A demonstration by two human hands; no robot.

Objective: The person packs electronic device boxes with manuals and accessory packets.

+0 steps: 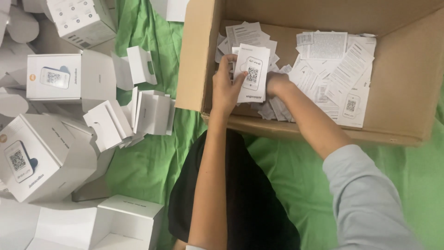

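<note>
Your left hand (225, 90) grips a white card (251, 78) over the cardboard box (407, 88); your right hand (276, 84) is buried in loose leaflets (333, 69), grip unclear. Many white cartons (55, 76) lie open on the green cloth (148, 162).

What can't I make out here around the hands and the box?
- Right hand, head view: its fingers are buried behind the white card and paper slips; grip unclear.
- Cardboard box: top and right side cut off by the frame edge.
- Left hand: palm side hidden, facing away.
- White cartons: cut off at the left edge.
</note>
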